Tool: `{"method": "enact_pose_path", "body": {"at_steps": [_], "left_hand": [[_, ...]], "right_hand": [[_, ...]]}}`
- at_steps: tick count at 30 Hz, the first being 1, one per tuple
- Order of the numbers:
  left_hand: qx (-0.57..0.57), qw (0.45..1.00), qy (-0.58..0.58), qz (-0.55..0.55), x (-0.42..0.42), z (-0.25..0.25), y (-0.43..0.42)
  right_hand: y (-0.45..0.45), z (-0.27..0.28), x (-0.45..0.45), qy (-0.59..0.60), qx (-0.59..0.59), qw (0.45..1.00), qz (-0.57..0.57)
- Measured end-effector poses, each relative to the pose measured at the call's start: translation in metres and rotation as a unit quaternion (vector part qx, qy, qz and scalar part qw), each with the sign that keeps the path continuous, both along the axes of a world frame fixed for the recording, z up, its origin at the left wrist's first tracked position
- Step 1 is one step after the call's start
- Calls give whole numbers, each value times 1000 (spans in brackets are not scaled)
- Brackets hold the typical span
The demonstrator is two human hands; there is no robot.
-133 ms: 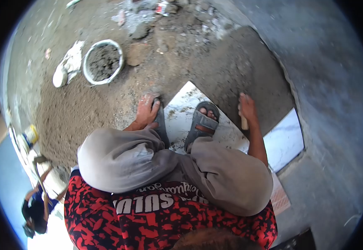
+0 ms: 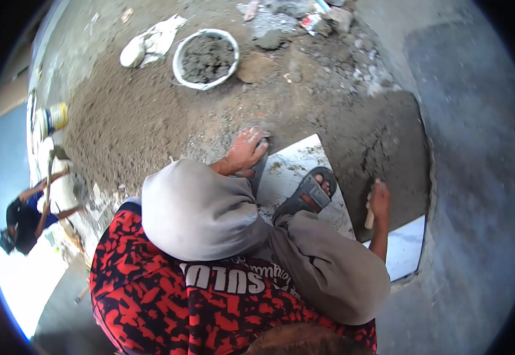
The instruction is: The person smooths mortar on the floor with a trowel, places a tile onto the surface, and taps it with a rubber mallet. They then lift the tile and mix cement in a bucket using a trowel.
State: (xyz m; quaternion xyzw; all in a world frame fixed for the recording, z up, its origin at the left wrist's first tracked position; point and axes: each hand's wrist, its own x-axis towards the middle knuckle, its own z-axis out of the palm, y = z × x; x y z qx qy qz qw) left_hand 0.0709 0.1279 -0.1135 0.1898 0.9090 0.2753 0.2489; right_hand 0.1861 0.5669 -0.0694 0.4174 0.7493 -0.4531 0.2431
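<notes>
My right hand (image 2: 379, 200) is closed round the wooden handle (image 2: 369, 219) of a trowel, low over the grey mortar bed (image 2: 396, 133). Its blade cannot be told apart from the mortar. My left hand (image 2: 247, 148) rests on the ground beside my left sandal, fingers stretched out and dusty, holding nothing that shows. Between my hands lies a white marbled tile (image 2: 299, 157) with crumbs of mortar on it, my right sandal (image 2: 312, 193) standing on it. A second marbled tile (image 2: 404, 247) lies below my right hand, along the bed's edge.
A white-rimmed bucket (image 2: 235, 66) holds dark mortar, near a pale sack (image 2: 164, 36). Loose sand (image 2: 121, 118) spreads at left. Rubble (image 2: 367, 59) lies at the top. Another person (image 2: 29, 213) with a long-handled tool stands far left, near a yellow-and-white pail (image 2: 56, 116).
My view has turned, so the bucket, sand and tiles sit farther right in it. The right hand still grips the trowel, and the left hand still rests by the sandal.
</notes>
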Motion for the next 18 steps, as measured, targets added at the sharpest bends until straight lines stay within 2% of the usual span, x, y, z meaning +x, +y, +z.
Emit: {"method": "enact_pose_path", "body": {"at_steps": [5,8,10,12,14,15,16,18], "left_hand": [[-38,999,-12,19,4,7,5],[15,1000,-12,-1,8,-5,2],[27,999,-10,31,9,-3,3],[24,996,12,84,12,2,3],[44,989,19,143,13,12,-5],[67,980,24,187,14,18,-12],[36,976,49,208,22,14,-20],[37,964,46,258,31,30,-39]], "right_hand": [[-9,71,-59,10,33,988,148],[-40,94,-117,21,0,976,215],[-68,97,-159,38,-27,965,258],[-102,90,-207,108,-111,924,349],[-140,73,-259,210,-97,853,468],[-161,66,-286,224,-94,827,507],[-184,63,-313,238,-91,799,545],[-234,60,-356,347,-60,728,589]]}}
